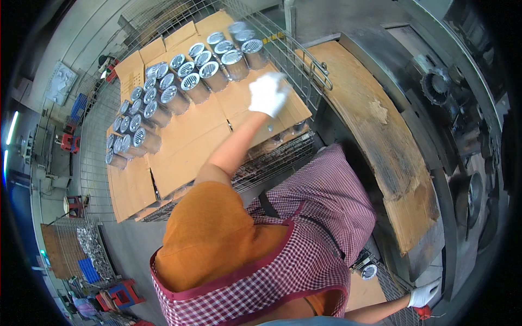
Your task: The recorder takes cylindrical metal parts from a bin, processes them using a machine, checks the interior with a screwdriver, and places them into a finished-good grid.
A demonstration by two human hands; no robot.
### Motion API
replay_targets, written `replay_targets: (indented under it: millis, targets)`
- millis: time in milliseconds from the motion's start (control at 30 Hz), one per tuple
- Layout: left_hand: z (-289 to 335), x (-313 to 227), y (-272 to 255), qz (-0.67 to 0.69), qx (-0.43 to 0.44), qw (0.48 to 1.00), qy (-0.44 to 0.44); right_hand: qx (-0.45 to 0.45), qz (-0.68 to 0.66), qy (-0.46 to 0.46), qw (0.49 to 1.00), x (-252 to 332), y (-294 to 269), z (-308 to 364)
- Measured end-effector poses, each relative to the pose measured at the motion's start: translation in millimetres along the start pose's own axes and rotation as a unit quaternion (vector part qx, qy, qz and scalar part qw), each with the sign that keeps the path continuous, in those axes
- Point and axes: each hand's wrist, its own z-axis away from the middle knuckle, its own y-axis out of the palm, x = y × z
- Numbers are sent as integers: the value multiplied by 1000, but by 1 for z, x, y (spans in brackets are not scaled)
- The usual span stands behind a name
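My left hand (268, 95), in a white glove and blurred by motion, is over the cardboard sheet (204, 136). Its fingers look stretched out, with nothing visible in them. Just beyond it stand rows of metal cylinders (211, 76) with slotted round tops, upright on the cardboard. The nearest is a cylinder (253, 53) at the right end of the rows. Low at the right, my right hand (423, 296), also white-gloved, reaches outward with its fingers extended beside a red object (422, 312). Another slotted metal piece (369, 271) lies by my apron.
A wire cage (283, 49) surrounds the cardboard stack. Along the right runs a worn wooden board (380, 146) beside dark machinery (435, 87). Red and blue stools (120, 295) stand on the floor at lower left, near a wire bin (89, 247) of metal parts.
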Motion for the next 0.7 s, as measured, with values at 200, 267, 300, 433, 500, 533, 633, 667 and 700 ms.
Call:
replay_targets:
  millis: [200,267,300,433,500,533,633,667,700]
  targets:
    - [-38,162,-54,-293,-8,914,-281,-53,116,-196,972,-19,6,-10]
    - [-37,188,-69,-286,105,874,-380,26,148,46,988,-8,-2,-8]
    - [-31,196,-75,-227,147,884,-381,26,148,45,988,0,-6,-6]
    - [-16,201,-76,-239,135,902,-334,5,71,41,997,33,-21,3]
    - [-6,198,-76,-260,105,906,-317,22,25,64,997,42,-24,5]
    - [-3,196,-76,-254,105,905,-326,8,19,42,999,44,-25,6]
    - [-8,194,-78,-223,67,923,-308,8,24,38,999,44,-25,4]
    - [-13,195,-80,-232,49,931,-276,22,34,50,998,42,-25,3]
    - [-19,197,-82,-260,70,924,-273,40,56,66,995,41,-26,2]
